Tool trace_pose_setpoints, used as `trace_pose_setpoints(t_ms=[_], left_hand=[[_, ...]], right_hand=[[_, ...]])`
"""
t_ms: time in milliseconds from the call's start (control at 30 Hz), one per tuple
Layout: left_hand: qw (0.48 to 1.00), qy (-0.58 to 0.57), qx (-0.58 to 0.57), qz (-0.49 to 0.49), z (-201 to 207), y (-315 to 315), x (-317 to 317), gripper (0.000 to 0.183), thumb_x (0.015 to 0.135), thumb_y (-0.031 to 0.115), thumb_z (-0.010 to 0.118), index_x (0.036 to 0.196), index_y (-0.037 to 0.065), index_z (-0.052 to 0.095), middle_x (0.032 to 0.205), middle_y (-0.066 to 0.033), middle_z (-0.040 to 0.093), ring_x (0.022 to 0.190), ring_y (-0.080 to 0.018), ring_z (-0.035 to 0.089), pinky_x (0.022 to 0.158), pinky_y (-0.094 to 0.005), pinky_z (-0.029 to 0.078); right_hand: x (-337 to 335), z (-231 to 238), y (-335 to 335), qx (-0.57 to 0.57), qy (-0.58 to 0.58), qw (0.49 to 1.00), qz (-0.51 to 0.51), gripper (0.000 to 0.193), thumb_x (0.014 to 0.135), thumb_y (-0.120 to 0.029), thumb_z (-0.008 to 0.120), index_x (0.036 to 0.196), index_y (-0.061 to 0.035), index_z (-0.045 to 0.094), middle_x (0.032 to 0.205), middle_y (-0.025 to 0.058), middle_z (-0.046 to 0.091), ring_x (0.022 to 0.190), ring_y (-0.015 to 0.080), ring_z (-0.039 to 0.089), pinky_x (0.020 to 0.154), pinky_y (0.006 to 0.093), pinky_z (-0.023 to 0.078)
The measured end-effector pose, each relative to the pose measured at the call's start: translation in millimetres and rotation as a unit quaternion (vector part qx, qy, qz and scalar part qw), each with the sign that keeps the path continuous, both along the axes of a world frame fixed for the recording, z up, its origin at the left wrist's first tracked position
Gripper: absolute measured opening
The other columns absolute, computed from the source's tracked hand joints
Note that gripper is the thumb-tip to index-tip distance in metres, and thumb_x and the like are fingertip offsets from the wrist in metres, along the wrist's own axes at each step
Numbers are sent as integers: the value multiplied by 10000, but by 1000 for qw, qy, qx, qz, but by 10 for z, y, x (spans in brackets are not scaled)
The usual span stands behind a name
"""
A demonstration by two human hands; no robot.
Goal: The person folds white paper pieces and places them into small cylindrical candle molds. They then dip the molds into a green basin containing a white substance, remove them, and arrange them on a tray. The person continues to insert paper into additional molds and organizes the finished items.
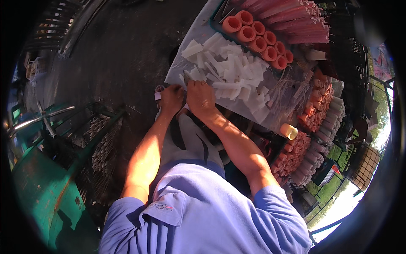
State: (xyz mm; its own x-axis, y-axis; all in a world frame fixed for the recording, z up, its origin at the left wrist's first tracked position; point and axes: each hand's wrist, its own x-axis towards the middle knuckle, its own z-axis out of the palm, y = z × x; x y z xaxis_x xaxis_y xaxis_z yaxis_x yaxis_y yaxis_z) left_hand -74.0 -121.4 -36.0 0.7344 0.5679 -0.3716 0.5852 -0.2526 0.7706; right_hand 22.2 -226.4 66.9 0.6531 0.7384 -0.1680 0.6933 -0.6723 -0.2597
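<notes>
My left hand (171, 100) is closed at the near left corner of the table, its fingers curled. A small round thing with a white and pink side (159, 94) shows at its outer edge; I cannot make out its kind. Right beside it, my right hand (200, 96) is closed too, thumb and fingers bent, above the table edge. A small piece at its fingertips is too unclear to name. Just beyond lies a loose heap of white flat strips (230, 63), some reaching close to my right fingers.
Salmon-coloured hollow cylinders (258, 44) stand in a teal tray behind the strips. Bundles of pink wrapped sticks (292, 19) lie beyond. Orange and pale rolls (317, 103) are stacked at right, near a cream-coloured ring (289, 131). A green metal frame (46, 190) stands left.
</notes>
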Motion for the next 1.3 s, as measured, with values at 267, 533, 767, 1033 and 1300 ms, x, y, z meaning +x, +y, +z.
trace_pose_setpoints(t_ms=[267, 533, 767, 1033, 1300], left_hand=[[996, 74, 47, 11, 263, -107, 525, 657, 894, 336, 859, 1367, -49, 614, 1111, -253, 737, 1022, -362, 769, 892, -448, 606], [974, 156, 137, -94, 691, -476, 1071, 922, 805, 372, 903, 1483, -57, 448, 1485, -346, 465, 1269, -533, 614, 1041, -570, 547], [945, 98, 214, -227, 427, -474, 1079, 719, 774, 262, 885, 1347, -6, 544, 1370, -317, 528, 1290, -525, 560, 1078, -582, 513], [959, 36, 132, -248, 393, -397, 851, 661, 729, 143, 875, 1297, -2, 568, 1246, -255, 586, 1226, -475, 541, 1045, -536, 478], [974, 44, -64, -214, 392, -320, 897, 598, 810, 140, 867, 1311, -41, 596, 1205, -208, 653, 1037, -385, 709, 844, -483, 592]], right_hand=[[-113, 39, -1500, 356, 314, 738, -480, 169, 1032, -79, 713, 1187, -12, 722, 1070, 103, 789, 966, 308, 766, 871, 405, 602], [-949, -554, -1743, 567, 490, 284, -598, 353, 1084, -77, 647, 1432, -95, 592, 1417, 82, 649, 1313, 307, 643, 1096, 547, 545], [-783, -886, -1533, 596, 421, 253, -635, 300, 1045, -12, 677, 1339, -37, 621, 1247, 82, 700, 1128, 263, 701, 1007, 489, 581], [-1055, -799, -1670, 690, 343, 126, -625, 332, 1084, -93, 650, 1409, -47, 603, 1384, 110, 677, 1272, 304, 658, 1123, 513, 525], [-993, -952, -1427, 735, 393, 35, -551, 363, 1077, -128, 662, 1424, -38, 607, 1436, 138, 682, 1332, 339, 646, 1160, 557, 500]])
